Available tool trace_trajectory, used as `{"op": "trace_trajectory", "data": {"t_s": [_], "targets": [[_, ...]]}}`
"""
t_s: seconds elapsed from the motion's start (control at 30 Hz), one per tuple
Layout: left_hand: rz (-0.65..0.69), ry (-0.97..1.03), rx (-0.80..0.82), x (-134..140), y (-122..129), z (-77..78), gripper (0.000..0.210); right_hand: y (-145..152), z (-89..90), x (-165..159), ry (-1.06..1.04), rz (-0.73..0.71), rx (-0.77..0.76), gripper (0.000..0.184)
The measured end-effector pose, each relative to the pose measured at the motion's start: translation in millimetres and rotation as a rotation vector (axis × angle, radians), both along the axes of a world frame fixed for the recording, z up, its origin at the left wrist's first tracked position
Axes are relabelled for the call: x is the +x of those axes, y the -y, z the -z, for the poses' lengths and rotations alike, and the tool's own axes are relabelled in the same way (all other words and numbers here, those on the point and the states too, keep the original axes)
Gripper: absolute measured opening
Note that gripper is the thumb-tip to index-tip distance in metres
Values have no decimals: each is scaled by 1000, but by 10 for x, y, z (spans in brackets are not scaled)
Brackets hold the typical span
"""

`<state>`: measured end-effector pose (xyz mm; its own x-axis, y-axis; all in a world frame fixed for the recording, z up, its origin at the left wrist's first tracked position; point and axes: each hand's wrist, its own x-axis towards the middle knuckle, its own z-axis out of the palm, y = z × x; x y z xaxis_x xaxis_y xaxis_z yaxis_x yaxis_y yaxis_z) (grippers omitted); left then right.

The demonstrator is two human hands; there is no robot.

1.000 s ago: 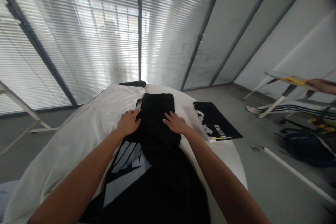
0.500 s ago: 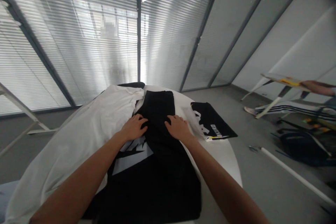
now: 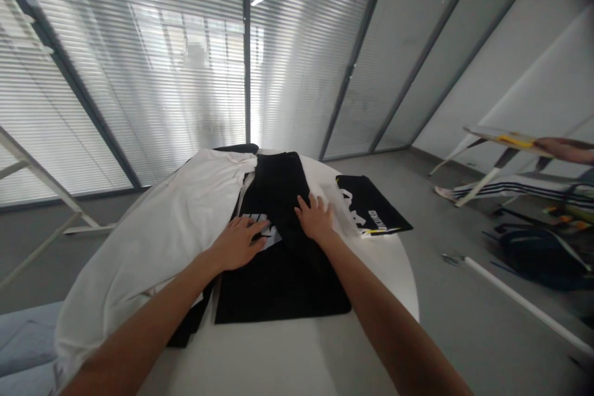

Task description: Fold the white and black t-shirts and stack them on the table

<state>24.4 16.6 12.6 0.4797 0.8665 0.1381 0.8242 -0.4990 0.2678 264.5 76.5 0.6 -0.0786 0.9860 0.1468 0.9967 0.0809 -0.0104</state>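
A black garment (image 3: 283, 291) with a white print (image 3: 273, 237) lies partly folded on the table in front of me. My left hand (image 3: 239, 242) rests flat on it, fingers spread over the print and hiding part of it. On the garment's right edge lies my right hand (image 3: 315, 216), its fingers spread and pressing on the fabric. To the left, a white cloth garment (image 3: 162, 235) spreads up against the black one and hangs over the table's edge.
A round white table (image 3: 260, 359) carries the clothes. At its right side lies a flat black package (image 3: 374, 204) with white lettering. Beyond are a pole (image 3: 524, 303) on the floor, a dark bag (image 3: 538, 257), and another person's hand (image 3: 563, 150) at a second table.
The black garment's near edge has shifted away from me, baring the table's front. My left hand has slid nearer, onto the print, and its fingers have spread. My right hand stays near the right edge.
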Motion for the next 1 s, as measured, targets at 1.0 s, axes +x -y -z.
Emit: {"op": "trace_trajectory", "data": {"t_s": [1.0], "targets": [[12, -57, -2, -27, 251, 83, 60, 776, -338, -81, 9, -275, -193, 51]]}}
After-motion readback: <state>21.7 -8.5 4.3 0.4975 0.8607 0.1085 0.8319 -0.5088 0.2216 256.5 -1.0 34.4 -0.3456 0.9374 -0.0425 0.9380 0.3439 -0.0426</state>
